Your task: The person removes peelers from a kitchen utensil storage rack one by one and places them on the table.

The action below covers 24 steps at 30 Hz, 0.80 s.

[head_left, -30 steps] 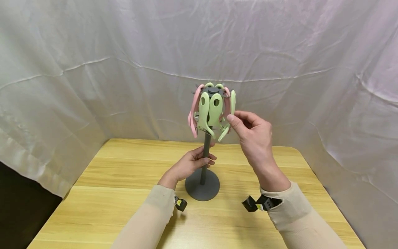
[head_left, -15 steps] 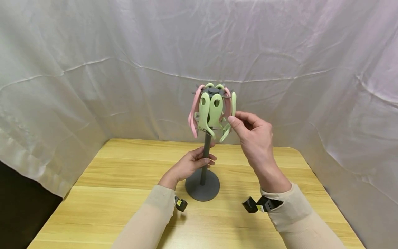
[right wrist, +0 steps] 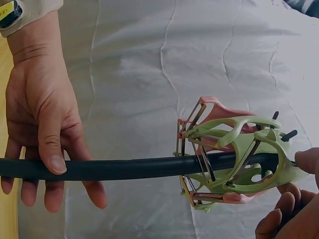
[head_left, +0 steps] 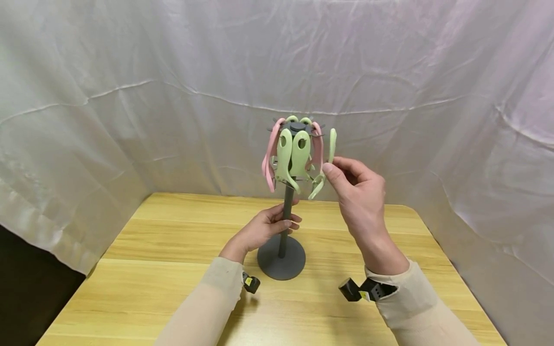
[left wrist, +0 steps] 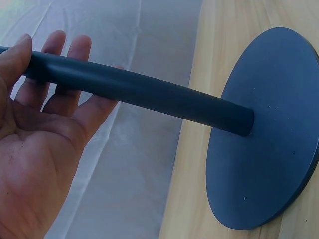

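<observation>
A dark grey stand [head_left: 289,194] rises from a round base on the table, with green and pink Y-shaped vegetable peelers hanging around its top. My left hand [head_left: 259,229] holds the pole about midway, thumb in front and fingers behind; the left wrist view shows the thumb [left wrist: 17,57] lying across it. My right hand [head_left: 361,192] pinches a green peeler [head_left: 332,144] between thumb and fingers, at the rack's right side. That peeler stands upright, its handle end apart from the hooks. Beside it hangs a pink peeler [head_left: 318,144]; two green peelers [head_left: 284,151] face me.
The round base [head_left: 281,264] stands on a light wooden table [head_left: 182,240]. Pale curtains [head_left: 216,57] enclose the back and sides. Short dark hooks [right wrist: 289,135] stick out at the stand's top. Peeler blades [right wrist: 205,162] point toward the pole's lower part.
My right hand has drawn the green peeler to the right, away from the rack, widening the gap to the pink one. My left hand keeps its place on the pole.
</observation>
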Motion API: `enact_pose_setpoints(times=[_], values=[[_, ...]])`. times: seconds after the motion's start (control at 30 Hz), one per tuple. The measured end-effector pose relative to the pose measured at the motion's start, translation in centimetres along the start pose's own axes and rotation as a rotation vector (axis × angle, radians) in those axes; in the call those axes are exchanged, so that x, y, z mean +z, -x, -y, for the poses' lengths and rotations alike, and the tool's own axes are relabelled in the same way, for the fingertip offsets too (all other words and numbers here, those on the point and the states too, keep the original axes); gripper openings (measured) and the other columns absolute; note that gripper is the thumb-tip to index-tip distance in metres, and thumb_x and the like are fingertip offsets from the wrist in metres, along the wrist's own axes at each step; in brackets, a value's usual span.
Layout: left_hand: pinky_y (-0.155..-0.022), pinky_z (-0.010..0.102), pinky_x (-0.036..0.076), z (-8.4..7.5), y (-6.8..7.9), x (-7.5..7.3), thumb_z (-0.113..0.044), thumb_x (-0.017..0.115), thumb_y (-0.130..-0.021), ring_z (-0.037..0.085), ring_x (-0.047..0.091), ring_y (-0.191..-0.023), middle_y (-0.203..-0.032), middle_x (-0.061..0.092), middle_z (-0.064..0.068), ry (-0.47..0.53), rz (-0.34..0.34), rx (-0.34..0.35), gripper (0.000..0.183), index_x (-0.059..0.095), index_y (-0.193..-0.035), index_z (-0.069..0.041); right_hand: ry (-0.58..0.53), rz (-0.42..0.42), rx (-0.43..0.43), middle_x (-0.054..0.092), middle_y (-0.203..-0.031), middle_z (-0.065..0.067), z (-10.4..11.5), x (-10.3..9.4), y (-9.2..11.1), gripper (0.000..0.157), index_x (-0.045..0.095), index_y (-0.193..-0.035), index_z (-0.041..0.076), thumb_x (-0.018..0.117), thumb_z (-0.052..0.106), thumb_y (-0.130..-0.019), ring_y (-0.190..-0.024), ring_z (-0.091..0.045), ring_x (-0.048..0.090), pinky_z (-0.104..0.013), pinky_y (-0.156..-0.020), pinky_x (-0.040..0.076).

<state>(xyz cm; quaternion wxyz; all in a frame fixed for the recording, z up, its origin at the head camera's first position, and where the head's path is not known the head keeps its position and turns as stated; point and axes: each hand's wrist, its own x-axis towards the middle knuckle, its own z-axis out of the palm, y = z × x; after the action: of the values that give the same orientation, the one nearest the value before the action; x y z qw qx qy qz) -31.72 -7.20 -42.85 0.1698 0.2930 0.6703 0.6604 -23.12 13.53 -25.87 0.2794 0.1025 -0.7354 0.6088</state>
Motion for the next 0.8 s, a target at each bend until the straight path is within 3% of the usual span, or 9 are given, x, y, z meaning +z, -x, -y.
enact_pose_setpoints(times=[0.8], values=[[-0.113,0.045,0.051,0.5,-0.2,0.0,-0.017,0.052,-0.112,0.029,0.067,-0.130,-0.140,0.065,0.026,0.061,0.008,0.024,0.050,0.044,-0.162,-0.019,0.018,-0.043,-0.051,0.071,-0.089,0.003,-0.5,-1.5,2.5,0.014,0.081,-0.109,0.004,0.078,0.011,-0.097,-0.076,-0.011,0.063,-0.018,-0.066,0.051]])
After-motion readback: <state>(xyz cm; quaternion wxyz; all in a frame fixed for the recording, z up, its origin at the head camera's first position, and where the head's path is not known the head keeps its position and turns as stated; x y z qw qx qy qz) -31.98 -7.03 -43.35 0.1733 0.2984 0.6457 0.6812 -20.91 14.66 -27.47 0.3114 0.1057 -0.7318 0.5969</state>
